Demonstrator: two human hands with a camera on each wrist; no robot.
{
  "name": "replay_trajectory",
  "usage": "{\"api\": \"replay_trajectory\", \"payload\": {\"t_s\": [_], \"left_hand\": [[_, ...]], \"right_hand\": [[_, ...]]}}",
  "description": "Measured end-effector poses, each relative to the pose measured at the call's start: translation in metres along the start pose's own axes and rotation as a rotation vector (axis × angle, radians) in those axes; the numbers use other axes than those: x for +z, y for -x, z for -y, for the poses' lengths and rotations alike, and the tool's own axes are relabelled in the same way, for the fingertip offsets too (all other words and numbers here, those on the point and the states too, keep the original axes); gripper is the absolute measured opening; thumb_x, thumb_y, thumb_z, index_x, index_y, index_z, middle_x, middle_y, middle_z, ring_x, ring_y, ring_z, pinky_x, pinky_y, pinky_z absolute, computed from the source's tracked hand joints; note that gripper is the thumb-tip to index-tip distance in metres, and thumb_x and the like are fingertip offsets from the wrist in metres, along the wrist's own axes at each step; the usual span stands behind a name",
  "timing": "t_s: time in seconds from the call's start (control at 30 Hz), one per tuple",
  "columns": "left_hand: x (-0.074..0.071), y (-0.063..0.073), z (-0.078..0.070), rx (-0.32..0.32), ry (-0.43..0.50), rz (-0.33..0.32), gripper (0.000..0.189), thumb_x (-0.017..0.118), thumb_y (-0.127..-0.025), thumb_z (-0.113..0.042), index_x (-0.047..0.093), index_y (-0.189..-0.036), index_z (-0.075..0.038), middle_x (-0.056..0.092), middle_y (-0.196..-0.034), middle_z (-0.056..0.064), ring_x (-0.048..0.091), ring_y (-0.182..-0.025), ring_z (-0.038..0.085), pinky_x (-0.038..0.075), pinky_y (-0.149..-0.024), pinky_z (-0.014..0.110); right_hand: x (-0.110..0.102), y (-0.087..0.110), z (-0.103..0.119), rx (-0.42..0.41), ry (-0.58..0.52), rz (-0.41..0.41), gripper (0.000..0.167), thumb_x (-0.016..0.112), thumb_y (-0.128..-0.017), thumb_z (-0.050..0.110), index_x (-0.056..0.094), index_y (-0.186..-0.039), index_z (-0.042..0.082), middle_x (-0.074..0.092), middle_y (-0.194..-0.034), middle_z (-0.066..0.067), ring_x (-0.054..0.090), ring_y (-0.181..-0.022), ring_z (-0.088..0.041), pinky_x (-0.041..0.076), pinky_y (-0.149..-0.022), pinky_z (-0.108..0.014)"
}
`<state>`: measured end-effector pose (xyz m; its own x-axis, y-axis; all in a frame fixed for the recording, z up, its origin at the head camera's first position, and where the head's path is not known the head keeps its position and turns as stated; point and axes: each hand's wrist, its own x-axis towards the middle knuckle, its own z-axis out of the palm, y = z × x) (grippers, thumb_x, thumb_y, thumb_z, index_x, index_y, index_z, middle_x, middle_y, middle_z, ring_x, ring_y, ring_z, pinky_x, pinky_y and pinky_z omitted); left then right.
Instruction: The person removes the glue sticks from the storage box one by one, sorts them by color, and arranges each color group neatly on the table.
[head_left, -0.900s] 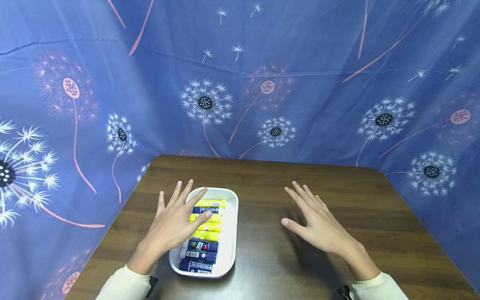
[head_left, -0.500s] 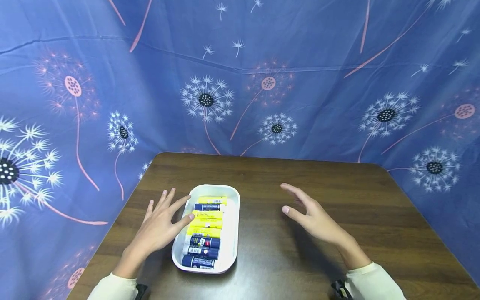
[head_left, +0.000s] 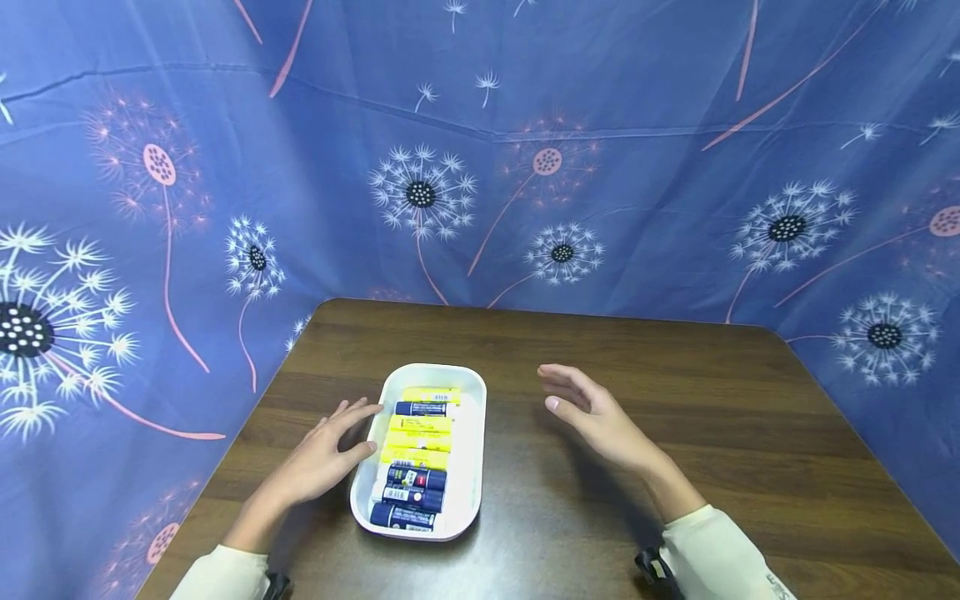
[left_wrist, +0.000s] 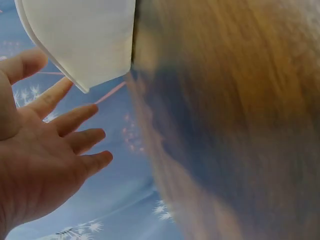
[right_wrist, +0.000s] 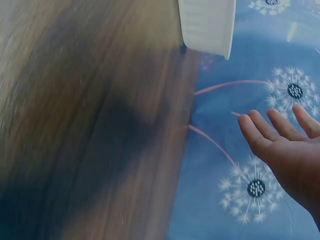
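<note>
A white tray (head_left: 470, 467) stands on the table left of the middle, holding a column of several tubes that look like glue sticks. Some are yellow (head_left: 416, 458); others are dark blue (head_left: 407, 495). My left hand (head_left: 311, 462) is at the tray's left side, thumb and index finger reaching its rim with fingers spread. In the left wrist view the left hand (left_wrist: 45, 145) is beside the tray wall (left_wrist: 85, 40); whether it touches cannot be told. My right hand (head_left: 603, 421) hovers over the table right of the tray, fingers loosely bent, holding nothing.
The brown wooden table (head_left: 675, 375) has rounded far corners. Behind it and along both sides hangs a blue cloth (head_left: 637, 100) printed with dandelions. The right hand casts a shadow on the tabletop.
My left hand has moved off from above the tubes to the tray's left rim. The right hand has shifted left toward the tray, its fingers less spread. The view has tilted slightly.
</note>
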<state>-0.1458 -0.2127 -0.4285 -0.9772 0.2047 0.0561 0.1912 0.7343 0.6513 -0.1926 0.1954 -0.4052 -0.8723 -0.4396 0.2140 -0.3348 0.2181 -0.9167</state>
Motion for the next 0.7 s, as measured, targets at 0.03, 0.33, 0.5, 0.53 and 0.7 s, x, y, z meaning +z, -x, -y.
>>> {"api": "replay_trajectory", "payload": {"t_s": [0.03,0.33,0.5,0.53,0.7], "left_hand": [[0.000,0.000,0.001,-0.004,0.005,0.000,0.052,0.068,-0.097,-0.021,0.057,-0.148,-0.017,0.044,-0.161,0.023,0.025,-0.153,0.054,0.016,-0.120,0.078],[0.001,-0.002,0.011,-0.004,0.229,0.079,0.053,0.063,-0.101,-0.015,0.049,-0.152,-0.013,0.055,-0.150,0.025,0.053,-0.140,0.046,0.042,-0.116,0.062],[0.004,-0.004,0.017,0.001,0.336,0.104,0.052,0.060,-0.103,-0.011,0.046,-0.153,-0.009,0.051,-0.154,0.026,0.052,-0.140,0.045,0.045,-0.115,0.057],[0.005,-0.005,0.018,0.002,0.351,0.107,0.052,0.059,-0.103,-0.011,0.046,-0.153,-0.009,0.052,-0.154,0.025,0.052,-0.141,0.044,0.047,-0.115,0.054],[0.008,-0.007,0.020,-0.020,0.415,0.110,0.050,0.059,-0.102,-0.008,0.048,-0.151,-0.007,0.055,-0.152,0.023,0.054,-0.141,0.039,0.050,-0.107,0.022]], "right_hand": [[0.003,-0.002,0.000,0.002,-0.013,0.002,0.050,0.059,-0.105,0.015,0.045,-0.151,0.003,0.050,-0.154,-0.019,0.048,-0.143,-0.040,0.049,-0.106,-0.016],[0.031,-0.029,0.000,0.031,-0.172,0.018,0.049,0.064,-0.101,0.010,0.049,-0.147,0.002,0.055,-0.149,-0.024,0.057,-0.135,-0.042,0.056,-0.105,-0.027],[0.047,-0.057,-0.003,0.059,-0.293,0.048,0.046,0.066,-0.098,0.002,0.053,-0.142,-0.003,0.056,-0.144,-0.032,0.059,-0.132,-0.047,0.057,-0.105,-0.034],[0.051,-0.062,-0.003,0.058,-0.294,0.058,0.046,0.066,-0.098,0.001,0.053,-0.141,-0.004,0.056,-0.143,-0.034,0.060,-0.131,-0.047,0.057,-0.104,-0.033],[0.068,-0.087,-0.002,0.065,-0.239,0.109,0.043,0.068,-0.095,-0.001,0.057,-0.137,-0.008,0.059,-0.138,-0.037,0.064,-0.127,-0.043,0.059,-0.099,-0.027]]}}
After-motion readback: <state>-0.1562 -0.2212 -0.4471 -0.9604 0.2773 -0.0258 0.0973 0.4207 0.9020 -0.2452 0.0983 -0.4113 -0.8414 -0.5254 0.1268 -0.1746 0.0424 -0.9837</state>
